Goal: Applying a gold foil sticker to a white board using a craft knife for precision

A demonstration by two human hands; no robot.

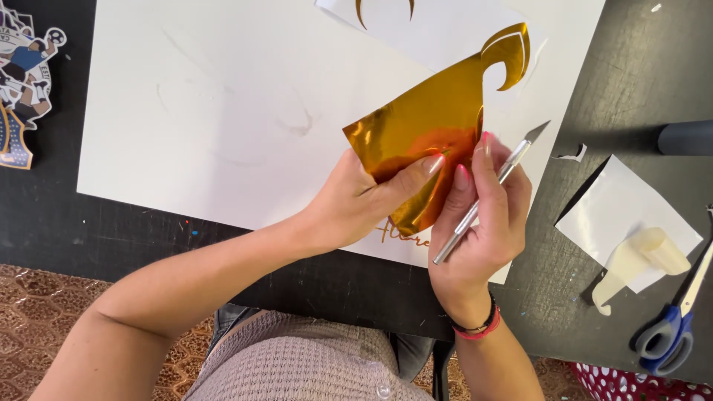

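Two bare hands work over one black table (67,223), seen from the head camera. Left hand (356,204) pinches one crumpled sheet of gold foil (427,126), thumb on top, fingers curled underneath; grip is clenched on the foil. Right hand (486,223) also touches the foil's right edge with index and thumb tips, and at once grasps one silver craft knife (486,197) along the palm, blade pointing up and right, clear of the foil. The foil is lifted, tilted, held just above one large white sheet (200,111) that covers most of the table; a curled hook-shaped tip of the foil stands at its upper right. One line of gold script (401,234) sits on the white sheet just under the hands, partly hidden.

No containers in view, so nothing held inside anything.

Counts: one smaller white backing square (624,208) right of the hands, one cream curl of peeled film (642,260) lying on it, one small white scrap (572,152) near the knife tip, one pair of blue-handled scissors (672,327) at the right edge, one dark cylindrical handle (683,137) at the far right, one colourful cut-out sticker (22,82) at the far left. One red and black wristband (479,327) on the right wrist.
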